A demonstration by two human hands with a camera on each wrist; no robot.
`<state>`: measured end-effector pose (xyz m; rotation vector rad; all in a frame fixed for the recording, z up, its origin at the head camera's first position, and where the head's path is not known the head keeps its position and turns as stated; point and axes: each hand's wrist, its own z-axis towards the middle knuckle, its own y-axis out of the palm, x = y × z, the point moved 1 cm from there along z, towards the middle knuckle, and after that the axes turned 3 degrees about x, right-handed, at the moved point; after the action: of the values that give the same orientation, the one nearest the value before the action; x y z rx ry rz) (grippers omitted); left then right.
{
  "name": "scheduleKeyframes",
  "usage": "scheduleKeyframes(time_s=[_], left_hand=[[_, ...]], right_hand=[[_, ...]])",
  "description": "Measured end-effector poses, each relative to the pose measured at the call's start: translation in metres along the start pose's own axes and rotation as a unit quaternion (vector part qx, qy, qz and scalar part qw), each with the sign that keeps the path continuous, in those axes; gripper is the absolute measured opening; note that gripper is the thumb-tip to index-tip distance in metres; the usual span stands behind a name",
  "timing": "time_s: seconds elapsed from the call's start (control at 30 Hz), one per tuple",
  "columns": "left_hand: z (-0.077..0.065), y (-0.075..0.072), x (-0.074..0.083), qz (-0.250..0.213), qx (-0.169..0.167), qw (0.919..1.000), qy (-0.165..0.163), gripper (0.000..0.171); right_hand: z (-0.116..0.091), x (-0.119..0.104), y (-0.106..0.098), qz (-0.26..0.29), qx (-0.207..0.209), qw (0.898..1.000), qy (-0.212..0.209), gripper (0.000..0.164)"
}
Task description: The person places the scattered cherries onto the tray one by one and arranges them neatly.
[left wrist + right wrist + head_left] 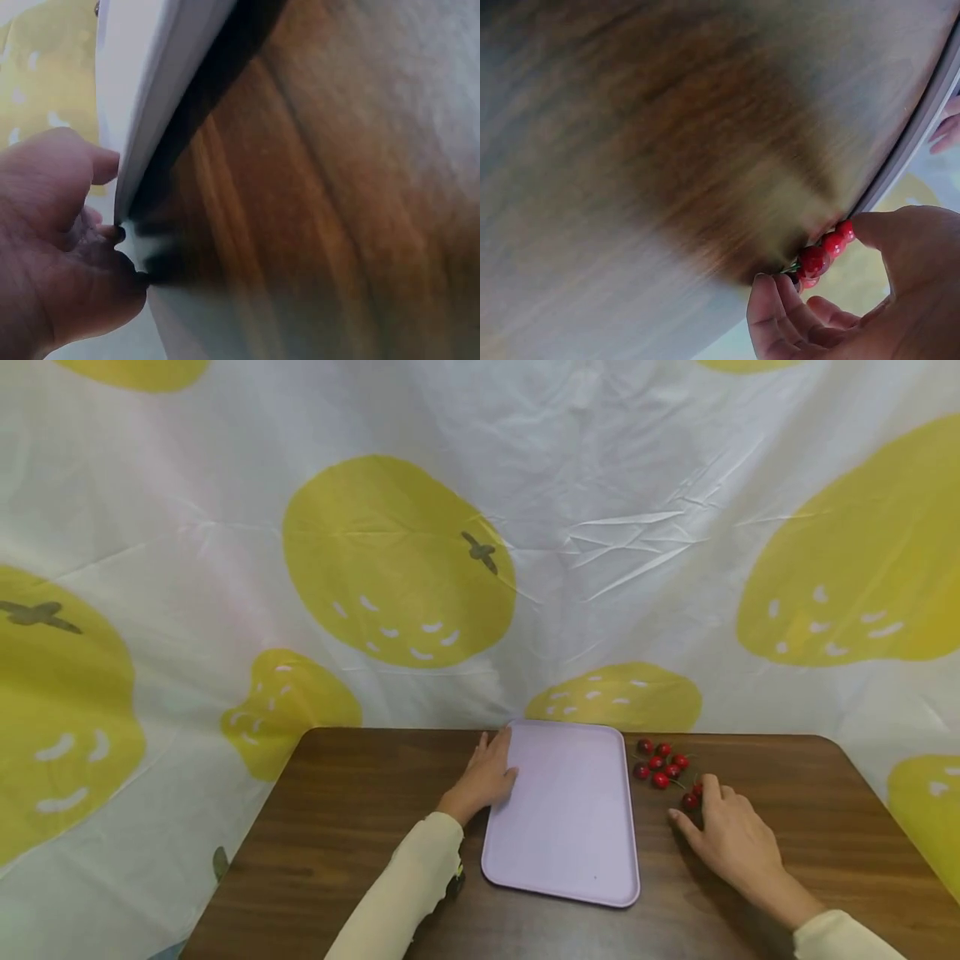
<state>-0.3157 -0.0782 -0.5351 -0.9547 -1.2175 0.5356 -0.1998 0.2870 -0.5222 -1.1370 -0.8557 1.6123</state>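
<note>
A pale purple rectangular tray (562,818) lies lengthwise on the table. My left hand (489,774) holds its left edge near the far end, the thumb over the rim and the fingers beside it; the rim (154,97) also shows in the left wrist view. Right of the tray, several red cherries (657,762) with thin stems sit in a cluster. My right hand (738,839) reaches over the nearest cherries (690,801), with thumb and fingers spread apart. In the right wrist view, cherries (814,261) appear between thumb and fingers, and whether the fingertips touch any is unclear.
The brown wood-grain table (360,843) has rounded far corners. Directly behind it hangs a white cloth (600,568) with large yellow fruit prints. The tray's far end reaches the table's back edge. Pale sleeves (405,889) cover both forearms.
</note>
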Motion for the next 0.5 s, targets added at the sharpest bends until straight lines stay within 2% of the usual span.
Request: scheduleKeyframes(time_s=[0.17,0.3,0.5], left_hand=[[0.005,0.01,-0.006,0.001,-0.011,0.9999,-0.012,0.069],[0.005,0.015,-0.01,0.009,0.015,0.9998,-0.013,0.066],[-0.004,0.018,-0.009,0.016,0.055,0.9983,0.009,0.062]], right_hand=[[0.002,-0.001,0.001,-0.003,-0.004,1.0,-0.007,0.062],[0.003,0.0,0.001,-0.007,-0.005,1.0,-0.014,0.063],[0.005,0.001,0.001,-0.011,-0.013,1.0,-0.019,0.06]])
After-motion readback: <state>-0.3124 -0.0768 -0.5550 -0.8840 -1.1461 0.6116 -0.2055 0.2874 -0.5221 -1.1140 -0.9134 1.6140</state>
